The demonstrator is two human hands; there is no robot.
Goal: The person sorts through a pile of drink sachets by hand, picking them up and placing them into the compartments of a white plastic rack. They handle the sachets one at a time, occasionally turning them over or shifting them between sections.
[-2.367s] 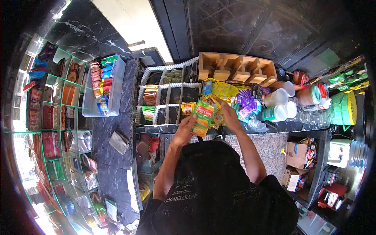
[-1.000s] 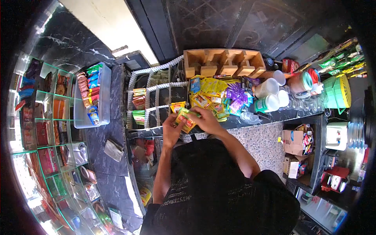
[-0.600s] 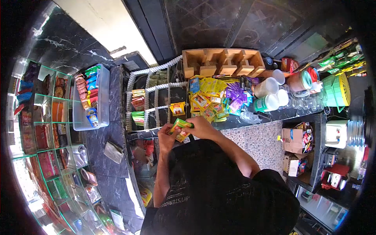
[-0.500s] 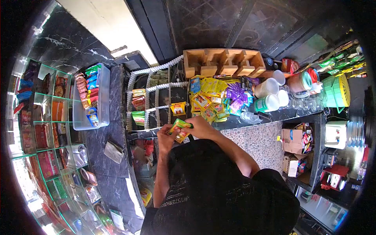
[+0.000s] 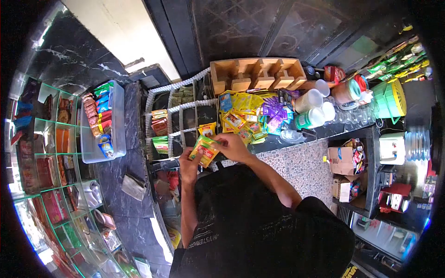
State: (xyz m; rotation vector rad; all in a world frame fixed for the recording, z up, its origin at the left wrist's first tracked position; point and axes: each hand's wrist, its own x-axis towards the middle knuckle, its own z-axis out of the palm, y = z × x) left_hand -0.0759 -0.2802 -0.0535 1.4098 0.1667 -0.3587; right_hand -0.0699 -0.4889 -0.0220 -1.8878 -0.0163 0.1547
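Observation:
A yellow, green and red sachet [image 5: 204, 151] is held up in front of the chest. My left hand [image 5: 189, 164] grips its left and lower side. At its upper right edge, my right hand [image 5: 232, 147] pinches the sachet. Just beyond the hands, a yellow packet [image 5: 207, 129] stands in one compartment of the white-edged divided rack [image 5: 183, 106]. Other compartments hold red-and-orange packets [image 5: 160, 125] and green packets [image 5: 160, 144]. Right of the rack lies a pile of yellow sachets [image 5: 243, 103], with purple sachets [image 5: 274, 109] beside it.
A wooden divided box [image 5: 257, 83] sits behind the pile. Plastic jars [image 5: 309, 101] and a green bucket [image 5: 388, 101] stand to the right. On the left are a clear plastic bin [image 5: 118, 125] of packets and glass shelves [image 5: 58, 124]. A cardboard box [image 5: 340, 160] is at the right.
The held sachet now shows its front broadly, where it was more tilted and covered by the fingers. The surroundings have shifted slightly left in view.

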